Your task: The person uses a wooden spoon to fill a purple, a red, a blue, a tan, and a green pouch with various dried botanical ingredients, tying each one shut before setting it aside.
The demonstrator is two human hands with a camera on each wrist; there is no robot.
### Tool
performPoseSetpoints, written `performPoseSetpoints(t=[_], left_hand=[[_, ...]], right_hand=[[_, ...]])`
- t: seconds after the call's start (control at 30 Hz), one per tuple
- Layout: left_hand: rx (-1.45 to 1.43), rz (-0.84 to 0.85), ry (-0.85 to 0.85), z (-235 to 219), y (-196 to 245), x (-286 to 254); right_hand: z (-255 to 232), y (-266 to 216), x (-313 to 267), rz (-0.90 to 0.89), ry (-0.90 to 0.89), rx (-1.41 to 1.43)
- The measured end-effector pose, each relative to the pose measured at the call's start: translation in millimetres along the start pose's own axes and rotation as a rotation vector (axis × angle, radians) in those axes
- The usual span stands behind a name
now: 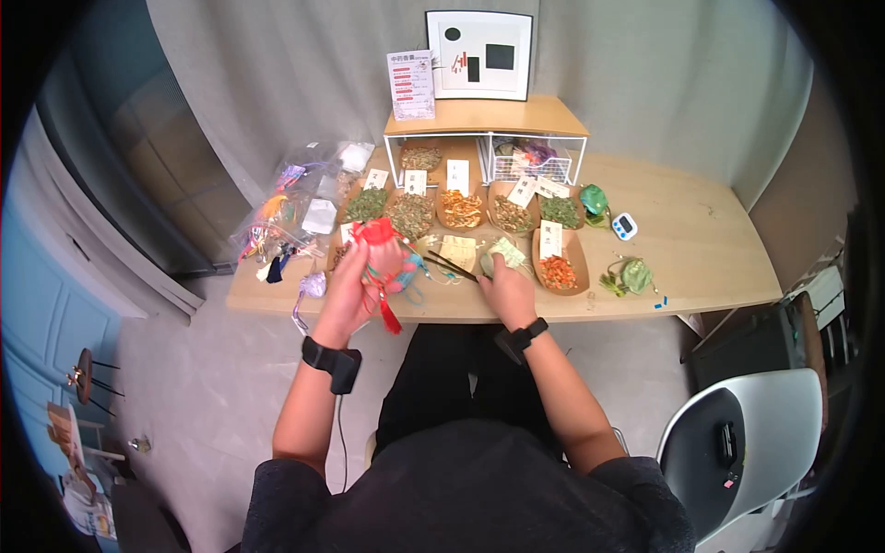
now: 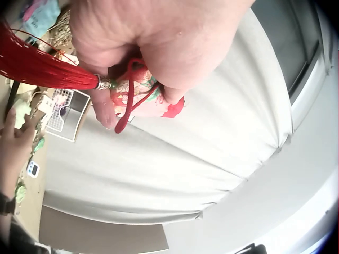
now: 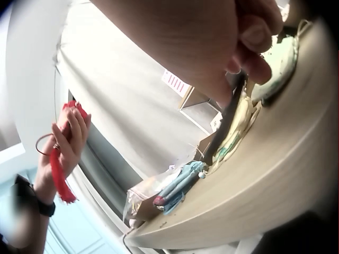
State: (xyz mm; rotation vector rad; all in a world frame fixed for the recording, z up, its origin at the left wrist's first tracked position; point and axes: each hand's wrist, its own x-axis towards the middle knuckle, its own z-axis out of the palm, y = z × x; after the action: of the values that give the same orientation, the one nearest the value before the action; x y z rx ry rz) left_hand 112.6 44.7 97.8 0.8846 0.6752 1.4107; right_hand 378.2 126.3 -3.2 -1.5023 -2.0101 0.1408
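Observation:
My left hand (image 1: 346, 293) is raised above the table's front edge and grips a red, patterned drawstring pouch (image 1: 380, 261). A red tassel (image 1: 391, 318) hangs below it; in the left wrist view the pouch's red cord (image 2: 127, 108) loops out between the fingers. Low over the table, my right hand (image 1: 510, 293) has curled fingers and holds a pair of thin dark chopsticks (image 1: 452, 266) pointing left. Its fingertips are right at a pale green pouch (image 3: 283, 66). A cream-yellow pouch (image 1: 457, 249) lies under the chopsticks' far end, and a light blue pouch (image 3: 183, 182) lies farther left.
Several brown trays of dried herbs with white labels stand behind, one with orange pieces (image 1: 558, 272) at right. A white-framed shelf (image 1: 489, 115) stands at the back. A clear plastic bag (image 1: 277, 210) lies left; a timer (image 1: 625, 227) and green pouch (image 1: 636, 276) lie right.

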Motion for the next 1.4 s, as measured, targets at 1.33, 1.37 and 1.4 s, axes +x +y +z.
performPoseSetpoints(t=[1.33, 1.37, 1.4], left_hand=[[-0.168, 0.312, 0.356, 40.2, -91.0, -53.6], [-0.197, 0.295, 0.364, 35.5, -92.1, -49.7], [-0.227, 0.281, 0.372, 30.5, -93.2, -45.6]], right_hand=[[-45.0, -49.9, -73.5, -0.157, 0.004, 0.931], [-43.2, -46.3, -71.0, -0.087, -0.100, 1.193], [-43.0, -43.3, -68.2, -0.014, -0.206, 1.453]])
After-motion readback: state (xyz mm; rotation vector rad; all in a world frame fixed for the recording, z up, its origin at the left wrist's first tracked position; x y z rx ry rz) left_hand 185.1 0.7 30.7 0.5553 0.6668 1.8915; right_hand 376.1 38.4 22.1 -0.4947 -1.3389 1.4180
